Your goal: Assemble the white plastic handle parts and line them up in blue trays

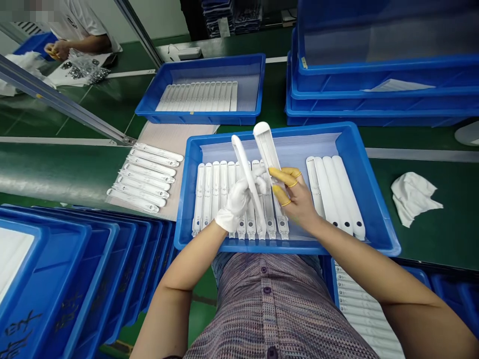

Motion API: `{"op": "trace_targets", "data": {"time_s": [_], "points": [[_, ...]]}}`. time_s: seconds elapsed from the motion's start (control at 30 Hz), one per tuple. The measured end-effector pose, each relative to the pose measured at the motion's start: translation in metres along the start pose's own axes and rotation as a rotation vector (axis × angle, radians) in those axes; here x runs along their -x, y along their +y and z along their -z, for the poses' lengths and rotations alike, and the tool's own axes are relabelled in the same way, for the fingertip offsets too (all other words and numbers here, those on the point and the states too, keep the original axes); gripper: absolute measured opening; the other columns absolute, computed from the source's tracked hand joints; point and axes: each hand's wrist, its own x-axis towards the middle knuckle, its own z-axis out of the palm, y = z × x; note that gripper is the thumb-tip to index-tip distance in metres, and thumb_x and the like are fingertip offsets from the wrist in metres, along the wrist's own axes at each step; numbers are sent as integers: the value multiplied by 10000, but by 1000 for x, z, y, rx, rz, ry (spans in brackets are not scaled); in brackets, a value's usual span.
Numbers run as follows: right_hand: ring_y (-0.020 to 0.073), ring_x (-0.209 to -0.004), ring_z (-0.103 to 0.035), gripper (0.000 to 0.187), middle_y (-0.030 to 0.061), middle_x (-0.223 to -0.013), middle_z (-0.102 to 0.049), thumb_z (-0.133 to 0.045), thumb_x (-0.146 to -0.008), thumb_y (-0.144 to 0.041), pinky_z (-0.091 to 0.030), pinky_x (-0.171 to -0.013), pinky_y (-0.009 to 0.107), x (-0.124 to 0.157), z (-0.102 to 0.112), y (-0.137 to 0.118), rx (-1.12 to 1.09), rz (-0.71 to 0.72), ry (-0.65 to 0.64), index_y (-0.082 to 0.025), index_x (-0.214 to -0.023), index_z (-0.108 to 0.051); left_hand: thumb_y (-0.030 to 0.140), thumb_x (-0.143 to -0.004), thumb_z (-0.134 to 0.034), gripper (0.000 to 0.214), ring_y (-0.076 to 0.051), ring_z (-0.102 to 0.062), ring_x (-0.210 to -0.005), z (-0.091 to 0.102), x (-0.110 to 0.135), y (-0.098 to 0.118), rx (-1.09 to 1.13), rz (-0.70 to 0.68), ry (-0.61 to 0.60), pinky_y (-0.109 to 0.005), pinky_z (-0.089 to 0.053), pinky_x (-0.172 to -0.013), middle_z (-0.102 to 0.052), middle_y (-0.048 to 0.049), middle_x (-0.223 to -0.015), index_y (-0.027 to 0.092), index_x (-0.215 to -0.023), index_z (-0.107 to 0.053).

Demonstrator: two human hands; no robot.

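Observation:
My left hand, in a white glove, is closed around a long white plastic strip with a rounded end, seen nearly edge-on and tilted. Yellow finger cots cover some fingers of my right hand, which grips a second white plastic strip, its hollow, ribbed side showing. Both strips are held up over a blue tray, their upper ends apart. Beneath my hands a row of similar strips lies hollow side up in the tray. Several more strips lie at its right, mostly smooth side up.
Behind stands another blue tray with a row of strips. More strips lie on a pale sheet at left. Stacked blue trays rise at back right and lower left. A white cloth lies right. A co-worker's hands are far left.

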Motion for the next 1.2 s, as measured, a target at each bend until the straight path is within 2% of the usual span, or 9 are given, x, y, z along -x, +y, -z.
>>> {"op": "trace_targets", "data": {"time_s": [0.13, 0.27, 0.43, 0.6, 0.73, 0.9, 1.03, 1.1, 1.2], "points": [[252, -949, -644, 633, 107, -1213, -615, -543, -955, -232, -590, -890, 460, -7, 43, 14, 254, -195, -208, -319, -1581, -497, 613, -995, -544, 603, -293, -690, -994, 1, -2, -2, -310, 63, 103, -459, -544, -966, -708, -65, -864, 229, -1458, -597], [231, -730, -616, 641, 97, -925, -665, -573, -953, -220, -566, -767, 406, -4, 78, 36, 501, -450, -495, -132, -1581, -476, 625, -973, -600, 824, -338, -660, -1205, -11, -17, -18, -479, 101, -64, -546, -431, -1153, -740, -127, -1160, 229, -1650, -344], [256, -811, -677, 614, 161, -1013, -737, -545, -995, -192, -519, -739, 340, 9, 77, 45, 598, -494, -665, -66, -1587, -444, 512, -1043, -486, 662, -306, -358, -1580, -34, -47, -52, -608, 51, -151, -466, -245, -1316, -543, -109, -1588, 233, -1636, -397], [273, -848, -721, 625, 126, -943, -771, -486, -1051, -264, -459, -684, 302, 9, 74, 36, 698, -521, -850, -113, -1648, -380, 362, -1065, -448, 608, -305, -472, -1512, -41, -56, -65, -953, 80, -134, -453, -334, -1266, -588, -135, -1545, 186, -1642, -376], [278, -899, -742, 543, 111, -1015, -791, -461, -1068, -348, -457, -683, 300, -2, 87, 36, 787, -504, -728, -187, -1587, -486, 367, -1073, -434, 576, -318, -638, -1338, -47, -48, -59, -1285, -17, -194, -459, -444, -1176, -667, -184, -1423, 154, -1608, -436], [361, -1029, -741, 582, 257, -1215, -740, -579, -998, -301, -507, -750, 352, -11, 96, 53, 926, -590, -573, -26, -1505, -502, 479, -1026, -532, 691, -383, -353, -1572, -50, -36, -64, -1563, -307, -362, -586, -182, -1317, -507, -219, -1598, 100, -1597, -444], [313, -972, -752, 471, 206, -1124, -776, -539, -1003, -212, -529, -792, 342, -11, 99, 57, 852, -569, -570, -44, -1443, -555, 497, -1023, -533, 626, -354, -304, -1600, -52, -33, -65, -1296, -293, -305, -600, -142, -1327, -520, -189, -1597, 144, -1541, -516], [254, -853, -756, 464, 136, -1031, -790, -531, -1014, -216, -549, -774, 317, -13, 100, 51, 706, -568, -501, -81, -1457, -544, 505, -1017, -553, 587, -326, -343, -1583, -58, -31, -60, -940, -232, -227, -568, -195, -1322, -546, -154, -1576, 197, -1517, -536], [173, -695, -731, 485, 59, -976, -782, -559, -1028, -267, -580, -688, 275, -25, 102, 42, 265, -592, -435, -159, -1499, -515, 501, -989, -612, 553, -312, -561, -1420, -73, -27, -53, -272, 71, -168, -544, -390, -1230, -653, -127, -1434, 236, -1471, -563]]}}
